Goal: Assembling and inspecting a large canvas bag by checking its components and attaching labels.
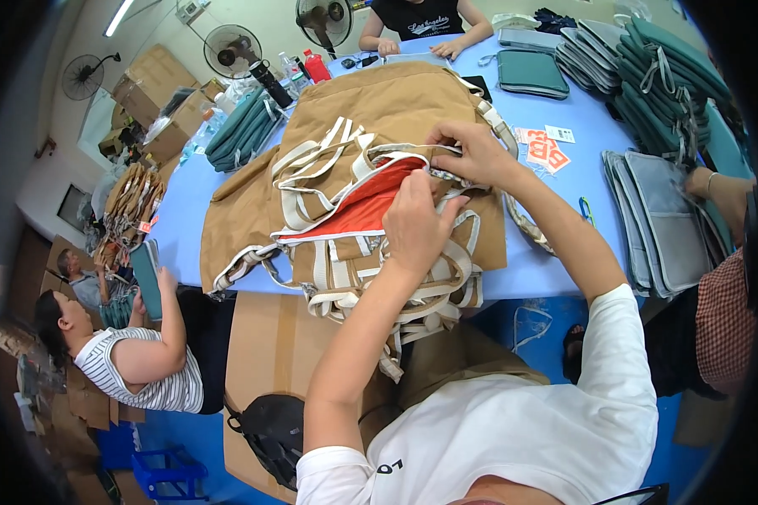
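Note:
A large tan fabric bag [354, 88] with white straps lies in front of me, its white-trimmed opening spread to show a red lining [370, 202]. My left hand [417, 217] is closed at the right end of this opening, fingers bent over the trimmed edge. Just beyond it, my right hand [472, 156] pinches the white trim at the same corner. The fingertips of both hands are close together, and the exact bit of edge between them is partly hidden. A tangle of white and tan straps [429, 290] hangs over the table's near edge below my left hand.
Stacks of green and grey flat cases [661, 219] line the right side, beside a person's hand. More green cases [244, 126] and bottles [316, 66] stand at the far left. Orange-and-white tags [547, 151] lie right of the bag. Co-workers sit across and at left.

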Demonstrator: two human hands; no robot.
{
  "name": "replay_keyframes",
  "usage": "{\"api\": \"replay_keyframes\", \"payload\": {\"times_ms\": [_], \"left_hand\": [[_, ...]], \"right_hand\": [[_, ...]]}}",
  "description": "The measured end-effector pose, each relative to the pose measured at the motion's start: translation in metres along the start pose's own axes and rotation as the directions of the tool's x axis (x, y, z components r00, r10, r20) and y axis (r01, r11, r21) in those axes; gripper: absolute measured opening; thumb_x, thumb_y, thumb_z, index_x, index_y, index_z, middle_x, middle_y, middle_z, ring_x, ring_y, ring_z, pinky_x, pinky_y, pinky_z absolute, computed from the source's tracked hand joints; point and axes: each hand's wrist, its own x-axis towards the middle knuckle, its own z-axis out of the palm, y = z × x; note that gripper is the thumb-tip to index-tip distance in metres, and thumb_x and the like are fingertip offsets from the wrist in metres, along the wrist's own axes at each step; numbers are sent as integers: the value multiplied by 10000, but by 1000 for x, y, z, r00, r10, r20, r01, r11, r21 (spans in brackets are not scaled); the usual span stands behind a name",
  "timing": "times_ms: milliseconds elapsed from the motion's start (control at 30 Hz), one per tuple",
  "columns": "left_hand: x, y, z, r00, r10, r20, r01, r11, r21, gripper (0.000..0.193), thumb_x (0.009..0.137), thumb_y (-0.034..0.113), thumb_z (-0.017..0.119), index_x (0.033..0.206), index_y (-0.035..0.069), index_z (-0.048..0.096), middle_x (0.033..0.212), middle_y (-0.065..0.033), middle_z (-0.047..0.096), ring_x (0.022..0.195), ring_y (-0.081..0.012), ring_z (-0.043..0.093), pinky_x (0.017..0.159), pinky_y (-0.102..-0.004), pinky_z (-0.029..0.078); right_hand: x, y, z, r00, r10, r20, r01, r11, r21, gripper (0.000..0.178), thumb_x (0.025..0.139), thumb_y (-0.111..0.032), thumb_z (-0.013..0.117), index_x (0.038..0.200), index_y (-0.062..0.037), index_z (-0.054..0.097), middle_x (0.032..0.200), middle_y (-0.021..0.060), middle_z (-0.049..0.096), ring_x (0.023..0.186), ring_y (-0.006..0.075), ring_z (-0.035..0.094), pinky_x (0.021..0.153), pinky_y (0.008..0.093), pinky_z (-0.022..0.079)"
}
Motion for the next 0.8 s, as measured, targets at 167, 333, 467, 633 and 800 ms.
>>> {"api": "replay_keyframes", "payload": {"times_ms": [167, 333, 467, 633, 800], "left_hand": [[4, -4, 8, 928, -373, 15, 369, 908, -197, 428, 636, 243, 763, 806, 24, 438, 691, -99, 509, 621, -238, 523, 571, -330, 435], [7, -5, 7, 678, -689, 256, 637, 377, -672, 343, 709, 153, 731, 887, -44, 513, 757, -65, 570, 662, -101, 524, 622, -220, 443], [6, -10, 6, 596, -701, 393, 693, 202, -692, 277, 742, 117, 695, 887, -56, 534, 758, -64, 573, 677, -94, 529, 615, -206, 433], [2, -16, 5, 556, -656, 510, 767, 168, -619, 135, 809, 136, 622, 859, 20, 575, 685, 1, 541, 537, -41, 461, 388, -175, 312], [-2, -17, 12, 558, -631, 539, 705, 18, -709, 77, 841, 130, 579, 860, 56, 581, 646, 35, 507, 482, -30, 416, 338, -173, 265]], "right_hand": [[-3, 0, 0, 1000, -7, 25, 7, 1000, 3, 220, 680, -18, 642, 887, 16, 573, 778, 82, 610, 737, 140, 586, 685, 263, 473], [-6, 3, -2, 999, -34, -8, 34, 999, 0, 230, 681, -40, 656, 890, 12, 576, 809, 109, 614, 759, 189, 599, 697, 290, 474], [-8, 3, -2, 999, -38, 27, 37, 999, 31, 240, 688, -11, 653, 913, 14, 573, 861, 100, 613, 814, 179, 593, 731, 282, 470], [-11, 13, -3, 996, -75, 51, 74, 997, 19, 276, 702, 4, 638, 971, 5, 576, 898, 98, 613, 853, 175, 585, 751, 279, 466], [-12, 22, -3, 996, -64, 69, 57, 993, 99, 296, 734, -7, 624, 1027, -11, 583, 922, 76, 619, 866, 146, 572, 765, 280, 461]]}}
